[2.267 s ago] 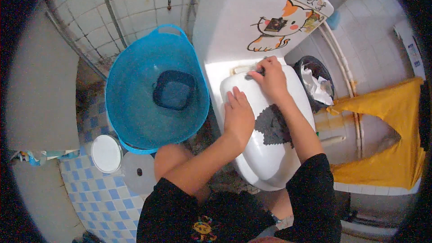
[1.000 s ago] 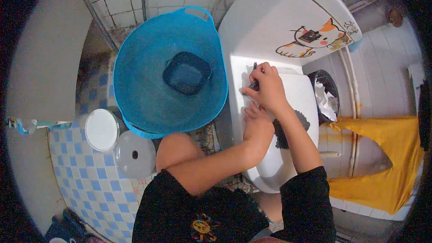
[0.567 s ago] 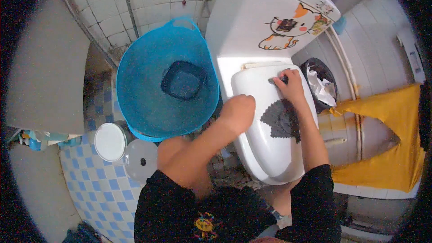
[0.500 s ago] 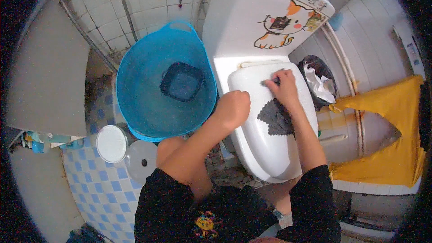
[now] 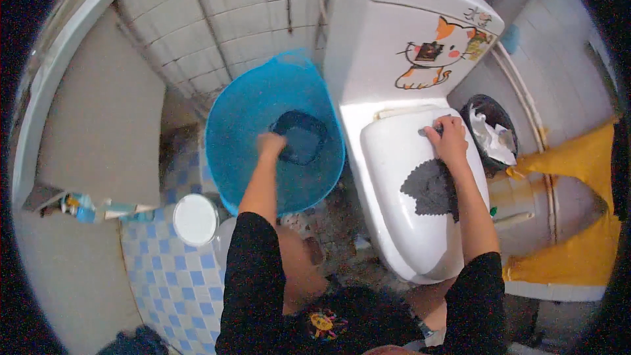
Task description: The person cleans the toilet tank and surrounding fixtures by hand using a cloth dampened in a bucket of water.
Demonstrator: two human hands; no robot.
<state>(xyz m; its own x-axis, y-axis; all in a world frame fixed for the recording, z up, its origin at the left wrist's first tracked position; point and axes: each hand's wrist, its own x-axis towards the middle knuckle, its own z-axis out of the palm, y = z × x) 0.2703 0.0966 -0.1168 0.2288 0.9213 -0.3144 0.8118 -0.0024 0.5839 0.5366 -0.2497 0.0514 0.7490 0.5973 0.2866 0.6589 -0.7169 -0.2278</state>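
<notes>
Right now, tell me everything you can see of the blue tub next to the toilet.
The blue tub is a round, flexible-looking plastic basin with a handle loop at its far rim. It stands upright on the floor against the tiled wall, just left of the toilet. A dark blue square container lies inside on the bottom. The left hand reaches into the tub, at that container's edge. The picture is blurred there, so whether the tub holds water cannot be told.

left hand [image 5: 271,144]: reaching into round blue plastic tub [image 5: 243,112], at dark scoop [image 5: 300,137]
right hand [image 5: 449,142]: pressed on white toilet lid [image 5: 401,177], back edge
</notes>
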